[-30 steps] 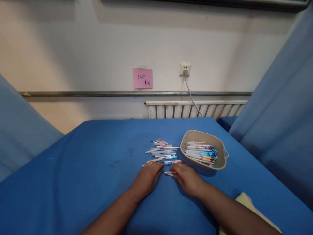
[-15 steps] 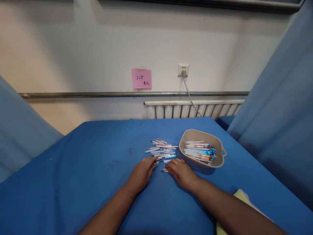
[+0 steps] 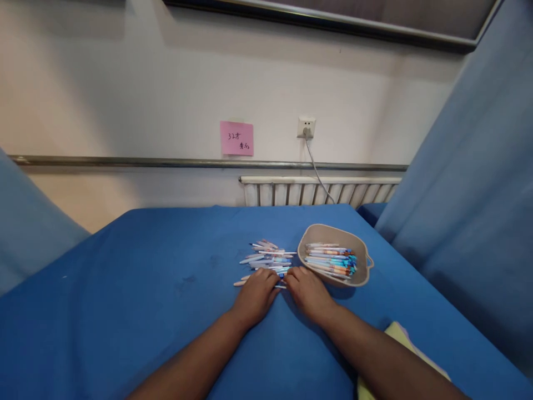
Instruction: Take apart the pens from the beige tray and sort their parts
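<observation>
Several pens (image 3: 266,259) lie in a loose pile on the blue-covered table. At the pile's near edge my left hand (image 3: 259,293) is closed over pens, their pale ends poking out to its left. Close beside it, my right hand (image 3: 306,290) has its fingers pressed together at the right ends of some pens. A beige basket (image 3: 361,276) stands just beyond and to the right of my right hand, with many pens (image 3: 331,260) inside, several with blue or brown parts.
A yellow cloth (image 3: 395,333) lies under my right forearm. Behind the blue table (image 3: 145,266) are a radiator (image 3: 291,191), a rail, a pink note (image 3: 236,138) and a socket (image 3: 306,128) with a plugged cable. Blue curtains hang at both sides.
My left hand has moved right, closer to my right hand, and now covers pens at the near edge. Pale pen ends now stick out on its left. The view has shifted slightly.
</observation>
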Demonstrator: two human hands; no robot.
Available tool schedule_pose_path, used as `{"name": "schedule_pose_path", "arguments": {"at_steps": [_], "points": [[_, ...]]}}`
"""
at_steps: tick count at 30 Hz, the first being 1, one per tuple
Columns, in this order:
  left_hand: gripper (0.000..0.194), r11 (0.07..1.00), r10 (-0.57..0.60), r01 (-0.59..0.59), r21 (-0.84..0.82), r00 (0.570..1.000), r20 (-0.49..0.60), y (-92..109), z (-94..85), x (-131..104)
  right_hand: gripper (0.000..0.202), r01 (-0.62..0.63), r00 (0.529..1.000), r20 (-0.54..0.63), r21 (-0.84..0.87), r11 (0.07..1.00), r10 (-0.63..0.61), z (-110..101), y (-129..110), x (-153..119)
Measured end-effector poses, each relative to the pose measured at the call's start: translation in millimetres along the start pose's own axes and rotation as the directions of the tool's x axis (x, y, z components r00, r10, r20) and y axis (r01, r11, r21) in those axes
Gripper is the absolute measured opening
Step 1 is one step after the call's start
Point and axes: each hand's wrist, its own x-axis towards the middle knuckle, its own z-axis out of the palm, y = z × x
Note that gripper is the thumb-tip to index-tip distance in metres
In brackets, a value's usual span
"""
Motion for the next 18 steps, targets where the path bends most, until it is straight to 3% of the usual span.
{"name": "schedule_pose_path", "arguments": {"at_steps": [2,5,6,8,11,18], "points": [[0.011,1.0,0.0,0.0,0.013,1.0,-0.019,-2.0,1.3,2.2,0.023,-0.008,0.996,-0.083,0.069,0.998,0.013,-13.8,10.7,-3.9],[0.013,1.0,0.017,-0.018,-0.018,0.997,-0.07,-2.5,-2.1,0.2,0.024,-0.19,0.976,-0.089,0.101,0.976,0.2,-41.7,42.9,-6.5],[0.016,0.999,0.024,-0.028,-0.036,0.995,-0.097,-1.7,-4.4,-1.3,0.025,-0.292,0.956,-0.029,0.047,0.955,0.293,-49.9,56.0,-5.7],[0.02,0.996,0.032,-0.044,-0.073,0.987,-0.158,1.4,-9.9,-4.7,0.027,-0.398,0.885,0.203,-0.135,0.908,0.418,-60.7,80.9,-2.3],[0.021,0.992,0.029,-0.051,-0.112,0.982,-0.187,7.9,-17.4,-11.7,0.021,-0.383,0.838,0.335,-0.2,0.902,0.43,-62.1,105.3,2.6],[0.018,0.987,-0.001,-0.023,-0.161,0.99,-0.144,11.3,-22.6,-32.8,0.025,-0.322,0.827,0.402,-0.234,0.917,0.393,-52.9,114.6,1.0]]}}
